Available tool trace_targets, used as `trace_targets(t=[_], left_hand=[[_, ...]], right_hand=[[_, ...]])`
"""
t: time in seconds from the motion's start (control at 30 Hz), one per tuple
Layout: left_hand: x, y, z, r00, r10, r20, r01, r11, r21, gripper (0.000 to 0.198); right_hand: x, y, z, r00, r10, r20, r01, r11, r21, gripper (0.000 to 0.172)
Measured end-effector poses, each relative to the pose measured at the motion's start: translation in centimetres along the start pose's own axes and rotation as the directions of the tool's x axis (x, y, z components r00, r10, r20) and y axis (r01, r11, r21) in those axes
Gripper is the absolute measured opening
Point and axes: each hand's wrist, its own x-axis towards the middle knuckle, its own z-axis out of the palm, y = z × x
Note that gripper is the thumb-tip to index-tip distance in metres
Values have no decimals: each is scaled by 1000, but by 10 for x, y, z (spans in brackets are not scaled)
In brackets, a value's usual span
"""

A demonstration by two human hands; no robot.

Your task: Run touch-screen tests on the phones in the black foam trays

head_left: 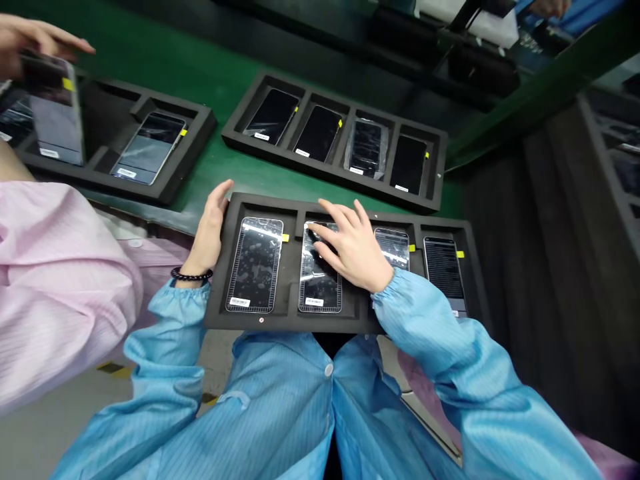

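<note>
A black foam tray (293,270) lies in front of me, with a smartphone in each of its compartments. My left hand (213,223) holds the tray's left edge, fingers pointing up along it. My right hand (353,247) is open over the second smartphone (320,283), its fingers spread and the index fingertip at the top of the screen. The leftmost smartphone (255,267) has a speckled dark screen, a white label and a yellow tab. My right hand partly covers the third smartphone (393,247). Lines of text show on the rightmost smartphone (444,267).
Behind on the green table (200,73) is another foam tray (330,170) with several phones, one in clear plastic. At left, a co-worker's hand (40,37) holds a phone (55,120) upright over a third tray (165,187). A pink sleeve (65,267) is close by.
</note>
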Motion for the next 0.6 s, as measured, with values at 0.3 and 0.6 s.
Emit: trace_targets(t=[0.3,0.6], left_hand=[[2,-9,1,1000,-16,-26,15,999,-45,70],[2,-12,2,999,-32,-30,30,998,-61,69]], right_hand=[[4,-1,6,999,-41,16,42,999,-25,40],[-23,15,-6,998,52,22,-50,995,-83,39]])
